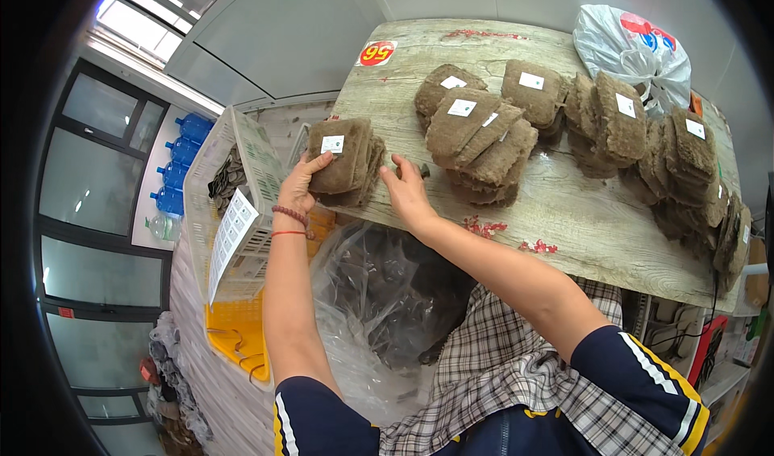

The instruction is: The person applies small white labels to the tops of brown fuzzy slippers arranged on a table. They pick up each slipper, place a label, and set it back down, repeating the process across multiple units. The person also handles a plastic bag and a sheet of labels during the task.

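My left hand [300, 183] grips the near left corner of a small stack of brown fuzzy pads [343, 166], its thumb lying on top beside a white label. This stack sits at the table's left front edge. A short way to its right, my right hand [408, 193] is open, fingers apart, touching none of the pads. A small dark object [425, 170] lies by its fingertips; I cannot make out its kind. Further right stands a fanned pile of similar labelled pads [476, 141], with another pile [451, 81] behind it.
More pad piles [536, 93] line the wooden-topped table [564, 214] toward the right. A white plastic bag [633, 49] stands at the back right. Left of the table are a white crate [242, 158] and a yellow basket [238, 335]. Below the front edge hangs a clear plastic bag [363, 287] with dark contents.
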Demonstrator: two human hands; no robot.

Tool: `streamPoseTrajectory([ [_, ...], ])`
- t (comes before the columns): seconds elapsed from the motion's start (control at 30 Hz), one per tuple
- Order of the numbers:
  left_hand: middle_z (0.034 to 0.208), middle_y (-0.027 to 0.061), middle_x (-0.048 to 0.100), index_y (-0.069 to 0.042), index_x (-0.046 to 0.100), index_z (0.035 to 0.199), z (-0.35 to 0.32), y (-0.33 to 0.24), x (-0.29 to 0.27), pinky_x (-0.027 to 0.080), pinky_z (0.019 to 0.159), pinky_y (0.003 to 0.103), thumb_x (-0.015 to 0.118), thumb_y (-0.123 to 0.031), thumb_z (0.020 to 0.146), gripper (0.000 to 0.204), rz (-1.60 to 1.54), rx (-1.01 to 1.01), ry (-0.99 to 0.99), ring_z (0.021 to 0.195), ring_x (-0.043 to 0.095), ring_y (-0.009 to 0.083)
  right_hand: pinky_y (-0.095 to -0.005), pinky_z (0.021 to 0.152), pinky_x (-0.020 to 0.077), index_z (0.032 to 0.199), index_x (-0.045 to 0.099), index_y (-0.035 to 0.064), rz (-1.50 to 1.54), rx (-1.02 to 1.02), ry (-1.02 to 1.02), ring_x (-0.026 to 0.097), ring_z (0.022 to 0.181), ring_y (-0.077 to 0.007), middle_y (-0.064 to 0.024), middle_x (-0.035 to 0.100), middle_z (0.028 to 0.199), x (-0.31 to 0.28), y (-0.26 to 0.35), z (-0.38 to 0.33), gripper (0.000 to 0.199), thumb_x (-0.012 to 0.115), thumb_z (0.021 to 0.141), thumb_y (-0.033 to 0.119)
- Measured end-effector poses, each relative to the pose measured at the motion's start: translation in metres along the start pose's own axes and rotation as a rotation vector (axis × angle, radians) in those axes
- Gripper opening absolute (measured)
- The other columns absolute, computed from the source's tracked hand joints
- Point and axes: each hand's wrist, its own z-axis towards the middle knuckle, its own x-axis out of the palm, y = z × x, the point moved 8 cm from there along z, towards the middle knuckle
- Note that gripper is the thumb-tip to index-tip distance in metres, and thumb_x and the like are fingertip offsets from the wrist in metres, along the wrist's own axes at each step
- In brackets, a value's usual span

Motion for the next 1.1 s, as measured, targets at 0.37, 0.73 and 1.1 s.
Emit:
streamPoseTrajectory([
  [0.37, 0.149, 0.0166, 0.037, -0.004, 0.032, 0.148, -0.003, -0.038, -0.004, 0.025, 0.113, 0.039, 0.064, -0.061, 0.084, 0.092, 0.315, 0.075, -0.238, 0.138, 0.034, 0.0269, -0.0361, 0.093, 0.0493, 0.126, 0.052, 0.0002, 0.011, -0.210, 0.202, 0.057, 0.112, -0.0282, -0.0157, 0.052, 0.120, -0.062, 0.005, -0.087, 0.038, 0.060, 0.093, 0.015],
  [0.73, 0.140, 0.0206, 0.044, 0.000, 0.047, 0.136, -0.074, -0.093, 0.176, 0.031, 0.111, 0.043, 0.075, -0.039, 0.082, 0.072, 0.954, 0.927, -0.186, 0.132, 0.041, 0.0321, -0.0278, 0.085, 0.0496, 0.120, 0.058, 0.0007, 0.328, -0.125, -0.073, 0.059, 0.095, -0.0119, -0.0053, 0.063, 0.107, -0.182, -0.009, -0.112, 0.028, 0.059, 0.094, 0.010],
  [1.1, 0.131, 0.0168, 0.055, 0.007, 0.044, 0.137, -0.011, -0.008, 0.254, 0.044, 0.099, 0.030, 0.073, -0.022, 0.086, 0.065, 0.507, 0.370, 0.248, 0.116, 0.055, 0.0207, -0.0280, 0.090, 0.0477, 0.123, 0.055, -0.0035, 0.455, -0.143, -0.284, 0.059, 0.099, -0.0146, -0.0096, 0.063, 0.111, -0.217, -0.001, -0.064, 0.034, 0.061, 0.093, 0.013],
])
